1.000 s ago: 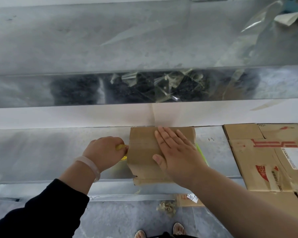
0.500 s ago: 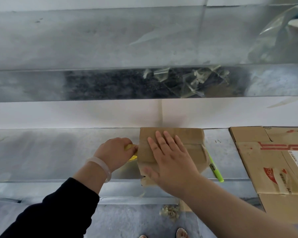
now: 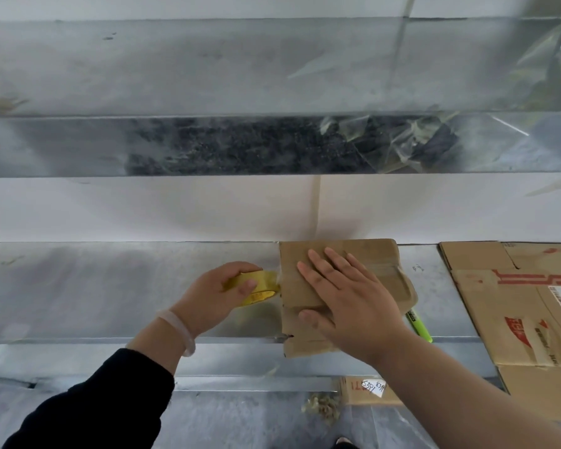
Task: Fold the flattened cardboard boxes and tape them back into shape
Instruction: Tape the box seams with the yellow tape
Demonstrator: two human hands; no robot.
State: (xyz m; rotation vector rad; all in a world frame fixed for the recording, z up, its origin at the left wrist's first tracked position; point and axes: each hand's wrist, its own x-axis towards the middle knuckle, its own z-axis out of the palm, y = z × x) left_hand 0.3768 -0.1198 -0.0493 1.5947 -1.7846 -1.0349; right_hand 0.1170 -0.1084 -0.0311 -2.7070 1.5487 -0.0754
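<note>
My right hand [image 3: 344, 306] lies flat, fingers straight, pressing down on the small cardboard box [image 3: 340, 254] directly beneath it; my left hand [image 3: 214, 296] curls round the yellow tape roll [image 3: 256, 288], held just beside the box's left edge; a green marker [image 3: 420, 325] pokes out right of my right wrist; flattened cardboard [image 3: 515, 306] lies farther right

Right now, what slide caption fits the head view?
Left hand holds a yellow tape roll beside a cardboard box; right hand presses its top.
</note>
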